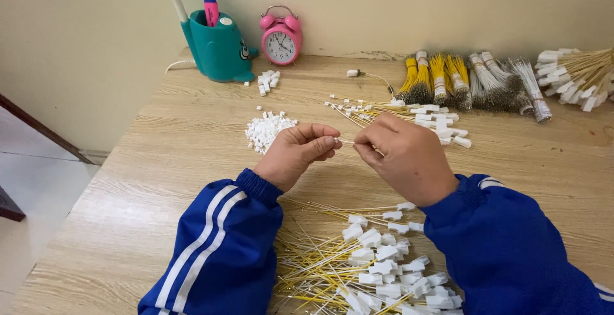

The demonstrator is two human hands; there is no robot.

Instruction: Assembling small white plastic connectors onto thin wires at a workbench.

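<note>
Head view shows left hand (295,154) pinching a small white plug (336,140) and right hand (403,155) pinching a thin wire (348,141), above the wooden table (160,181).

Under both hands lies a pale wood-grain table top (160,181), smooth and matt, likely laminate. The left hand (295,155) pinches a small white plastic connector (336,140); just left of it sits a heap of matt white plastic connector housings (268,129). Below the right hand (404,157) are thin yellow plastic-coated wires with white plastic plugs (371,270). The blue sleeves with white stripes (217,251) look like slightly shiny synthetic cloth. Beyond the hands stand a glossy pink round alarm clock (281,39) and a glossy teal plastic pen holder (219,47).
</note>
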